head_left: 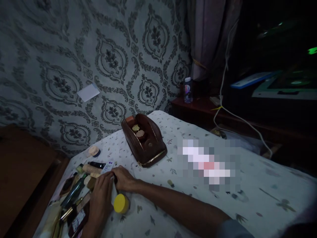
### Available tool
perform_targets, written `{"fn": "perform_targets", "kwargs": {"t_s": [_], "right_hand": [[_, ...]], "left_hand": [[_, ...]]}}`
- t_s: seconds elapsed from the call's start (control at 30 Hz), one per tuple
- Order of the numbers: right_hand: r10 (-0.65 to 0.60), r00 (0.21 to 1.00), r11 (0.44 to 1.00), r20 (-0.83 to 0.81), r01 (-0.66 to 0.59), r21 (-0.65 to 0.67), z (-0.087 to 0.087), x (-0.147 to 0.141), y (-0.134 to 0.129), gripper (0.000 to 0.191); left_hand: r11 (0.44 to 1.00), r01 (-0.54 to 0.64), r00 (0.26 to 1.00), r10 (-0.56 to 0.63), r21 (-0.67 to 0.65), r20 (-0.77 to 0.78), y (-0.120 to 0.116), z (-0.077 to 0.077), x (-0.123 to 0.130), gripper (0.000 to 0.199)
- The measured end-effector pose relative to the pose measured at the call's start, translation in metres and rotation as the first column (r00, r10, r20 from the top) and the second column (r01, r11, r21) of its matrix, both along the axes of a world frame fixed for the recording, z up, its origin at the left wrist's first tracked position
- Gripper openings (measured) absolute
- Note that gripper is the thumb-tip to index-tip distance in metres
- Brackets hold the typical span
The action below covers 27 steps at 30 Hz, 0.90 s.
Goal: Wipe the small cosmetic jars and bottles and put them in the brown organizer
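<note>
My left hand (101,191) and my right hand (123,180) meet at the left of the bed, fingers bent and closed together. A small dark item shows between them; what it is stays hidden. A white packet with purple marks (108,166) sticks out just beyond my fingertips. Close below my right hand lies a yellow-lidded container (121,203). Beside my left hand are several cosmetics, among them a dark green tube (74,190), a beige tube (91,169) and a dark bottle with a white label (78,219). Farther off, a brown leather pouch (148,145) stands unzipped with round-lidded containers inside.
A small jar (94,151) stands near the wall. The patterned sheet (188,211) covers the bed, with a blurred-out patch (208,165) on the right. A clear bottle (188,91) stands on a reddish table (178,103), beside a hanging white cable (224,66).
</note>
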State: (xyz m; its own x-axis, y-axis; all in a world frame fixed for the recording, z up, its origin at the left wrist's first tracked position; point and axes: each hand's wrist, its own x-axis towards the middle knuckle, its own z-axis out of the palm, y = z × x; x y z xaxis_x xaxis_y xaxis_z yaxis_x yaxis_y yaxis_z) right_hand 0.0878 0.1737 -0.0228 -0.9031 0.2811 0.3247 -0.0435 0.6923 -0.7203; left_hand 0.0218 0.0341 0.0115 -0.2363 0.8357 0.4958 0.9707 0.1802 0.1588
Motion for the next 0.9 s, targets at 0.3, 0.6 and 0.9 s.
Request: {"fn": "perform_targets", "kwargs": {"t_s": [0.3, 0.6, 0.9], "right_hand": [[0.033, 0.999, 0.999, -0.01, -0.033, 0.002, 0.0, -0.004, 0.005, 0.016], [-0.001, 0.998, 0.997, -0.068, -0.004, -0.077, -0.002, -0.002, 0.006, 0.032], [-0.12, 0.991, 0.989, -0.063, 0.114, -0.098, -0.004, -0.002, -0.001, 0.022]], "left_hand": [[0.985, -0.141, 0.931, 0.167, -0.102, 0.324, 0.021, 0.007, -0.002, 0.03], [0.967, -0.253, 0.954, 0.245, 0.03, 0.17, 0.018, -0.003, -0.017, 0.027], [0.947, -0.303, 0.944, 0.314, -0.108, 0.107, 0.014, -0.003, -0.012, 0.028]]}}
